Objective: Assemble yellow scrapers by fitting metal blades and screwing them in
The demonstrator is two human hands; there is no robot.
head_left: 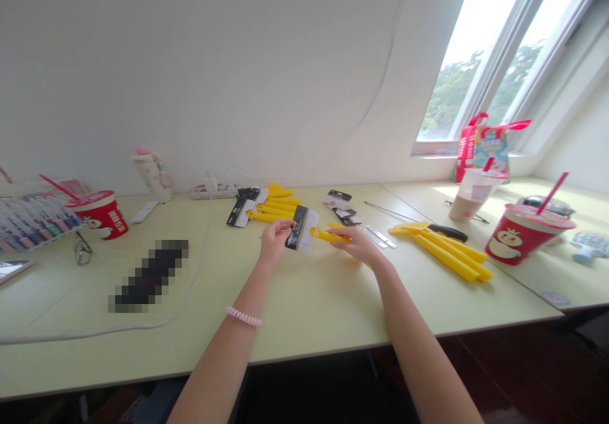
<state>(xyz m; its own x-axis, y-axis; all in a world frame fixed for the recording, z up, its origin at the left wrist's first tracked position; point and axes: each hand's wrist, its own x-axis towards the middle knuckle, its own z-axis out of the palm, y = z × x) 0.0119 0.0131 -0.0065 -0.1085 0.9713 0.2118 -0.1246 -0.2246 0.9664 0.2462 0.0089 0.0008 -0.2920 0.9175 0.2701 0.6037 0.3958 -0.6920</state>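
My left hand (pixel 276 240) pinches a black-and-white packaging card (pixel 303 230), held up over the table. My right hand (pixel 359 246) is wrapped round a yellow plastic scraper handle (pixel 324 235). The handle's end with the hanging hole points left, close to the card; whether they touch I cannot tell. My right fingers hide most of the handle. Just beyond my left hand lie several yellow handles (pixel 280 211) with similar cards (pixel 239 212). More black-and-white cards (pixel 343 207) and flat metal blades (pixel 380 237) rest beyond my right hand. Several yellow scraper parts (pixel 445 252) are stacked to the right.
A black-handled screwdriver (pixel 448 231) lies behind the yellow stack. Red cups (pixel 523 237) and a milky drink (pixel 469 198) stand at right, with a gift bag (pixel 492 148) behind. At left are another red cup (pixel 105 216), a bottle (pixel 153 175), pens (pixel 40 221) and a white cable (pixel 109 330).
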